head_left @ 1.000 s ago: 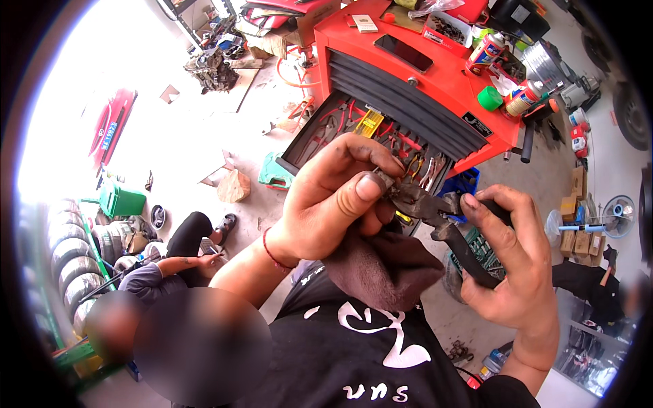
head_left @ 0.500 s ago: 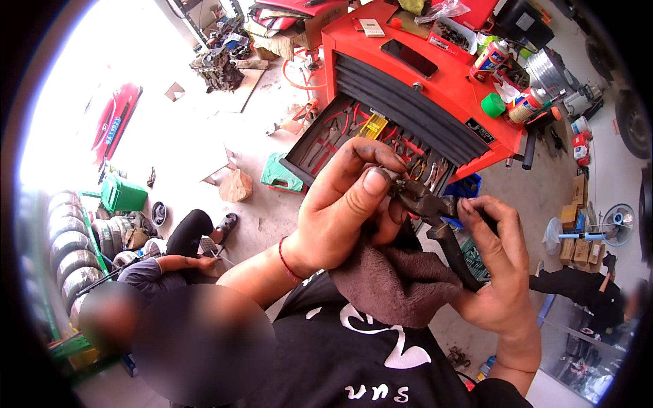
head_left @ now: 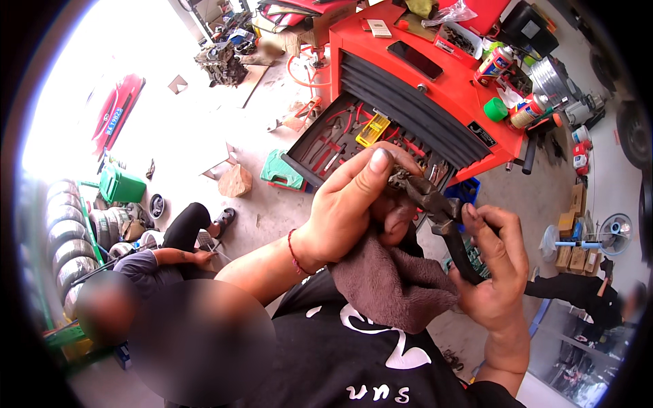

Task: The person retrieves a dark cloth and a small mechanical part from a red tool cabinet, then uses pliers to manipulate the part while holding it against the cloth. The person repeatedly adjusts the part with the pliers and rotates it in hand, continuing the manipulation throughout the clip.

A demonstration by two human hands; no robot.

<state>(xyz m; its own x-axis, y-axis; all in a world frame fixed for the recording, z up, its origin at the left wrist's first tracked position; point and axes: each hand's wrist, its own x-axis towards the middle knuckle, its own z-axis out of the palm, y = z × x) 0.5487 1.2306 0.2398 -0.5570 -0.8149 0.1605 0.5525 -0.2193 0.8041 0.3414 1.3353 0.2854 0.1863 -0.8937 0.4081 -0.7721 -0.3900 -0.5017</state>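
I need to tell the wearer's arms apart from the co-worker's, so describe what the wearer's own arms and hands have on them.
Both forearms are bare, with no sleeves reaching them and no gloves. The left hand has a thin red cord bracelet around its wrist. The right hand shows no band, watch or ring. The arms come up from a black T-shirt with white lettering on its front.

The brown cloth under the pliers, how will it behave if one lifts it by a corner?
The brown cloth is probably floppy: it sags in folds below the left hand. It looks light, since a few fingers carry it. Its nappy surface seems unlikely to slip off the pliers.
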